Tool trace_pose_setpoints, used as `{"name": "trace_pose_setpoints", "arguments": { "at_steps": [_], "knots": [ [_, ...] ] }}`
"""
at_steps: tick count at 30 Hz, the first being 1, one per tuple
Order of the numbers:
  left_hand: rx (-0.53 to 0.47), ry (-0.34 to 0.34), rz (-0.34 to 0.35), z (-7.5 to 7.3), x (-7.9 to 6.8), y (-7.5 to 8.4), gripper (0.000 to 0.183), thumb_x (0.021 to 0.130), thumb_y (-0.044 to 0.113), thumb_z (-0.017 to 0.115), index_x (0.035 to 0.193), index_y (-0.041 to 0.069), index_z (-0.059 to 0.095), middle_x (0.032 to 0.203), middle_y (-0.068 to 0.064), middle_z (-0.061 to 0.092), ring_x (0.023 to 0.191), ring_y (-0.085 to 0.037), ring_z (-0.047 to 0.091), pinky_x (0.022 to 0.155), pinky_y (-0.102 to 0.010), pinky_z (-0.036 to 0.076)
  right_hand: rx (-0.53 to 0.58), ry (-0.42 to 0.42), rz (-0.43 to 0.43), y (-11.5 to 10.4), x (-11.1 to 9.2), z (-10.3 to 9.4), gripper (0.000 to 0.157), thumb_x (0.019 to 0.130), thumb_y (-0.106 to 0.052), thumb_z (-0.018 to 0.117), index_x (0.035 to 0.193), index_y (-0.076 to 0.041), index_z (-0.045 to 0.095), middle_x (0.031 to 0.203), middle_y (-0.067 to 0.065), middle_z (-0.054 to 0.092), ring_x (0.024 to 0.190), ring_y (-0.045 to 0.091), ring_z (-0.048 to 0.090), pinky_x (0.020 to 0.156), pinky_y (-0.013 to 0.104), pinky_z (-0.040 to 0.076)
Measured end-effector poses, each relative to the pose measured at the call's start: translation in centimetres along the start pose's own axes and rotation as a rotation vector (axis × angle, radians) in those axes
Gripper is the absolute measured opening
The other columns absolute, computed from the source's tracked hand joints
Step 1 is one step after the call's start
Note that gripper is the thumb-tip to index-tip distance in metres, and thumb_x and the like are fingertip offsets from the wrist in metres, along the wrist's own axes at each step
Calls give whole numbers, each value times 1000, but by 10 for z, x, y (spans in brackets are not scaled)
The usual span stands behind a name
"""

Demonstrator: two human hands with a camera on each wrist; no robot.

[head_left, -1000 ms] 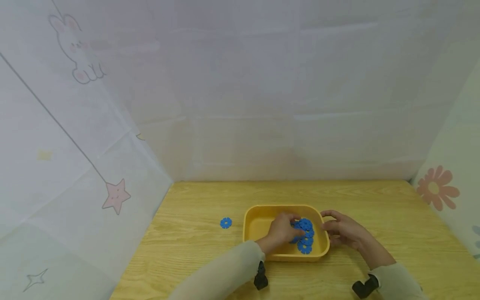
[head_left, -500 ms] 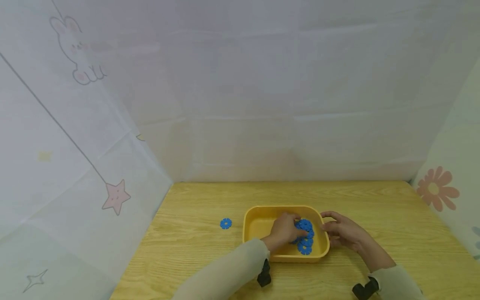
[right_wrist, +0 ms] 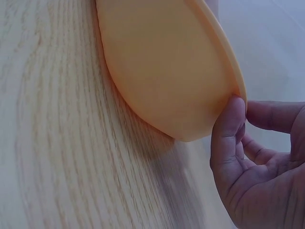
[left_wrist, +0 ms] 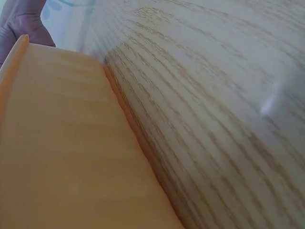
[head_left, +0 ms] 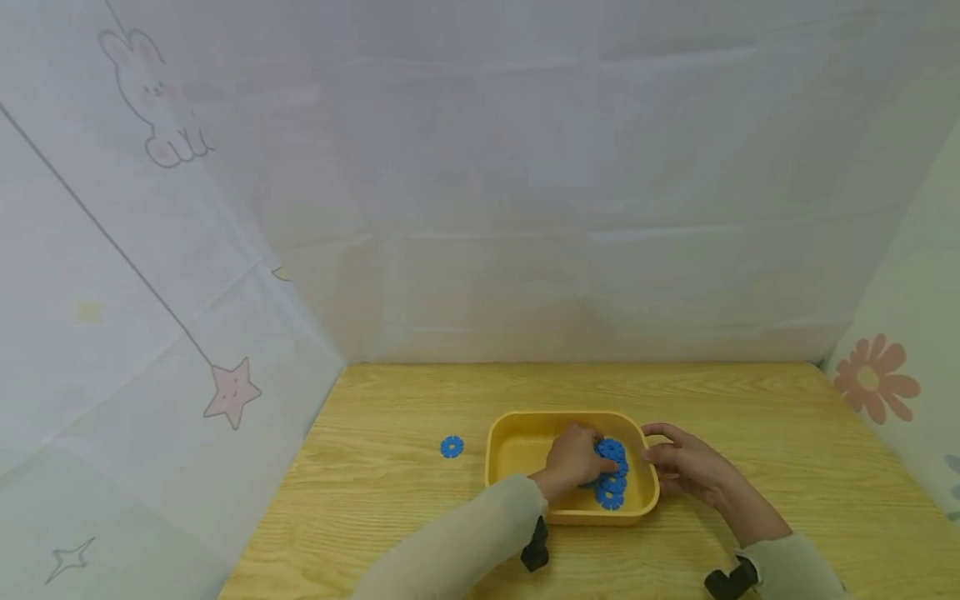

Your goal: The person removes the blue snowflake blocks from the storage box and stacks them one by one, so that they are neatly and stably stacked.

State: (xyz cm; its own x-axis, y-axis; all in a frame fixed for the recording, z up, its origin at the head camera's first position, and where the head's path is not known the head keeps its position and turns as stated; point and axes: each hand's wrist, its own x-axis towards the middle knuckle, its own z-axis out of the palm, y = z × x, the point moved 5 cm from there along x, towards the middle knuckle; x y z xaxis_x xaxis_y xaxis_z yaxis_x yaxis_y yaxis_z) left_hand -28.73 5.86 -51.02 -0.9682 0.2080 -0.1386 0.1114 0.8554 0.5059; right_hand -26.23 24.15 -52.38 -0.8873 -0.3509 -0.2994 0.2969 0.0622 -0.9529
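Sleeves point(head_left: 465, 537), two, pale; a black wrist mount point(head_left: 535, 546) at each cuff. Tray point(head_left: 517, 457), yellow, shallow, round-cornered; on the bench point(head_left: 337, 517), long axis left to right. Left hand point(head_left: 573, 457): reaches over the near rim into the tray, thumb touching the blue pieces, other fingers hidden — whether it grips any cannot be told. Right hand point(head_left: 692, 465): pinches the tray's right rim from outside the right end. Blue pieces point(head_left: 611, 485): notched discs, overlapping, in the tray's right half, just right of the left hand, the nearer one; the end wall parts them from the right hand. Tray floor shows leftward — room that way. Lone blue disc point(head_left: 452, 447): flat, left of the tray, apart. Backdrop point(head_left: 480, 208): pale sheeting, beyond the far edge.
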Motion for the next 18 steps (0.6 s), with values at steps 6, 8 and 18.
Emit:
{"name": "trace_pose_setpoints", "arguments": {
  "at_steps": [6, 8, 18],
  "knots": [
    [-4, 6, -17, -1, 3, 1, 44, 80, 39, 87, 116, 17, 75, 108, 6, 69, 96, -12, 64, 84, -29, 53, -2, 7, 6, 1, 0, 0, 63, 101, -17, 62, 152, 1, 28, 116, 17, 66, 101, 30, 70, 81, 47, 59],
    [-7, 8, -22, 0, 4, 1, 43, 79, 39, 88, 113, 17, 75, 106, 7, 70, 93, -11, 64, 82, -29, 54, 2, 9, 10, 1, 0, 0, 63, 101, -17, 62, 152, 1, 28, 116, 17, 66, 101, 30, 70, 81, 47, 59],
    [13, -5, -34, 3, 7, 2, 40, 79, 41, 88, 108, 17, 76, 99, 9, 71, 84, -9, 63, 77, -28, 54, 10, -12, 8, 0, -2, 2, 67, 102, -19, 61, 154, 2, 23, 122, 16, 62, 104, 29, 69, 82, 47, 59]
  ]
}}
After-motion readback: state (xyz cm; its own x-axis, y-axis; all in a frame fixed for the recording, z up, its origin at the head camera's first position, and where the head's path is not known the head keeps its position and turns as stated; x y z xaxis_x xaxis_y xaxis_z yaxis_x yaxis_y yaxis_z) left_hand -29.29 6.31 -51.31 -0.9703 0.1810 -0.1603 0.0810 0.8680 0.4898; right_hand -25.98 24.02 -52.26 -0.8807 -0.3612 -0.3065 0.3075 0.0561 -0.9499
